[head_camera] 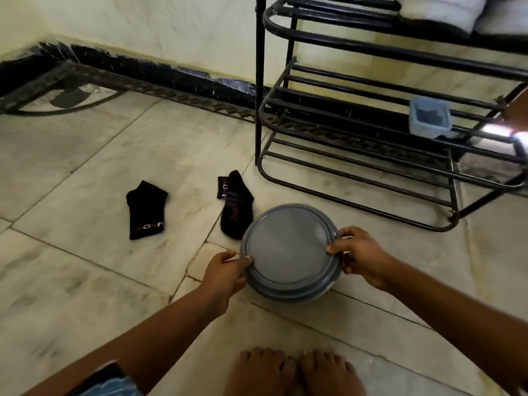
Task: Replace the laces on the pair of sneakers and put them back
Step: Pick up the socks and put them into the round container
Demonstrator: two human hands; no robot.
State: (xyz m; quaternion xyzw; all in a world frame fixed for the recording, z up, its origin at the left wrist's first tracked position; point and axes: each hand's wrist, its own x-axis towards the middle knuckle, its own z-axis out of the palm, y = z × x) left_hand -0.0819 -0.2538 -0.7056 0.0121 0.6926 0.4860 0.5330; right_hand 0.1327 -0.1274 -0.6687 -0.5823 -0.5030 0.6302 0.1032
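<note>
A round grey lidded container (290, 250) sits low over the tiled floor in front of me. My left hand (225, 271) grips its left rim with the thumb on the lid edge. My right hand (358, 257) grips the right rim, fingers curled round the edge. White sneakers (445, 11) rest on the top shelf of the black metal shoe rack (357, 115) at the upper right; only part of them shows. No laces are visible.
Two black socks (147, 210) (235, 205) lie on the floor left of the container. A small blue box (430, 117) stands on the rack's middle shelf. My bare feet (294, 372) are at the bottom. A wall with a dark skirting runs behind.
</note>
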